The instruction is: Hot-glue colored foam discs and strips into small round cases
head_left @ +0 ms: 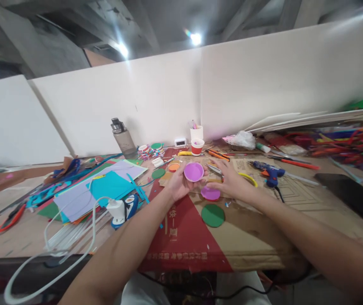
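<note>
My left hand is closed around a round, shallow piece with a purple face and a pale rim, tilted toward me. Just to its right, my right hand has its fingers spread, with nothing visible in them. Scissors with a yellow handle lie partly behind that hand. Below the hands, a second purple disc with a red edge rests on the cardboard. Nearer to me is a green disc. An orange disc and another green disc lie to the left.
A blue glue gun and a dark phone-like slab lie at right. Coloured sheets, a power strip and its white cable occupy the left. Along the wall stand a bottle and a red-banded paper cup.
</note>
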Motion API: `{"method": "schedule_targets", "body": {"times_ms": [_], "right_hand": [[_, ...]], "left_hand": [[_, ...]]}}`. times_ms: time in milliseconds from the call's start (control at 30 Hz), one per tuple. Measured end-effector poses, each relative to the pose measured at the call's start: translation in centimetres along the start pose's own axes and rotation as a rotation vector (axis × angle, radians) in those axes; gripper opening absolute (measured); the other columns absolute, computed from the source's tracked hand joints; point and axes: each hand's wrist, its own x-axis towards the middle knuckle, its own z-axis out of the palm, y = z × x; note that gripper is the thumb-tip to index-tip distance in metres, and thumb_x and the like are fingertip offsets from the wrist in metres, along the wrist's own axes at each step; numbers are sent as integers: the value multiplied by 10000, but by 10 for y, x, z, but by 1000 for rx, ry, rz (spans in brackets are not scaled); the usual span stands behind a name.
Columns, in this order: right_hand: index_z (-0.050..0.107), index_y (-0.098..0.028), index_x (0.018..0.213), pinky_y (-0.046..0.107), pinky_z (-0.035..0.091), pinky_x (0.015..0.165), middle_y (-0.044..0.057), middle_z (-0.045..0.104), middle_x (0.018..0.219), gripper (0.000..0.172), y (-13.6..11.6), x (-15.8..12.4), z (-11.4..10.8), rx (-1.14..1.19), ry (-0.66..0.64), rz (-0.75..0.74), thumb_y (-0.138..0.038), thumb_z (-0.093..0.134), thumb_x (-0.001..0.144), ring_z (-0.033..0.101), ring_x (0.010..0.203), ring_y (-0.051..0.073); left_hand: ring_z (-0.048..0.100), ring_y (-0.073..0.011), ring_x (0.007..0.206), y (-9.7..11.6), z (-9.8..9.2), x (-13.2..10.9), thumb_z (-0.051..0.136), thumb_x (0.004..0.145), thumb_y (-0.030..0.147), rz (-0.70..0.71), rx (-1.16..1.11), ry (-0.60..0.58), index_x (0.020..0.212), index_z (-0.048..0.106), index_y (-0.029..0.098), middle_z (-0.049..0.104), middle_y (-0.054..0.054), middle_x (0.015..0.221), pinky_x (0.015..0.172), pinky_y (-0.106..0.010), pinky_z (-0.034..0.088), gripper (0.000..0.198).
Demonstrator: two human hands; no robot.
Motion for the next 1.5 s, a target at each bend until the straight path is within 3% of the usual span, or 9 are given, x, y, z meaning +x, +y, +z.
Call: {"method": "schedule_targets", "body": {"times_ms": [133, 367, 533, 733, 933, 1167, 1333, 1500], "right_hand": [[347, -215, 1477, 521, 304, 1131, 173, 418, 1459, 866, -13, 8, 2, -2, -10, -16, -410, 762, 743, 344, 1386, 321], [551, -221, 1339, 490, 367, 1063, 140, 564, 1308, 661, -17, 20, 6, 25, 31, -140, -395, 783, 745, 485, 1237, 290], [580, -248, 1328, 511, 382, 1051, 123, 597, 1284, 668, -5, 26, 19, 80, 80, -161, -379, 809, 715, 509, 1208, 300], [557, -250, 1360, 531, 335, 1098, 126, 550, 1356, 672, 15, 19, 23, 27, 57, -141, -366, 778, 735, 460, 1281, 315], [452, -226, 1439, 517, 324, 1106, 138, 525, 1398, 792, 24, 16, 19, 6, 59, -154, -327, 782, 726, 438, 1313, 314], [575, -226, 1309, 504, 344, 1089, 120, 591, 1339, 659, 22, 19, 17, 73, 66, -189, -320, 806, 700, 491, 1271, 301], [555, -246, 1335, 527, 337, 1088, 117, 579, 1374, 666, 22, 21, 13, 84, 24, -190, -336, 793, 720, 484, 1295, 303], [532, -225, 1353, 538, 336, 1092, 139, 557, 1391, 676, 20, 20, 11, 49, 10, -148, -373, 773, 739, 463, 1314, 319]], "left_hand": [[718, -260, 975, -4, 2, 0, 354, 991, 455, -24, 16, -43, 1284, 585, 80, 731, -192, 1076, 851, -385, 571, 529], [728, -226, 916, -4, 7, -1, 357, 997, 439, 25, 29, -30, 1222, 615, 105, 752, -151, 1005, 812, -333, 578, 478], [726, -224, 842, -4, -1, 6, 444, 965, 462, 80, 74, 48, 1099, 667, 106, 756, -135, 937, 758, -333, 589, 441], [662, -138, 628, -8, -12, 14, 580, 922, 297, 207, 281, 195, 932, 694, 92, 738, -95, 801, 587, -239, 554, 236], [608, -113, 539, -7, -12, 13, 631, 886, 252, 215, 402, 144, 854, 699, 89, 705, -72, 699, 481, -207, 508, 179], [638, -135, 542, -3, -16, 11, 680, 847, 309, 200, 490, 119, 872, 690, 106, 708, -66, 715, 470, -232, 529, 204], [628, -133, 510, 0, -15, 8, 691, 836, 323, 169, 535, 67, 812, 666, 112, 675, -46, 627, 448, -221, 525, 213], [648, -123, 526, -1, -14, 8, 657, 865, 285, 148, 527, 111, 872, 674, 110, 717, -67, 698, 469, -207, 542, 176]]}}
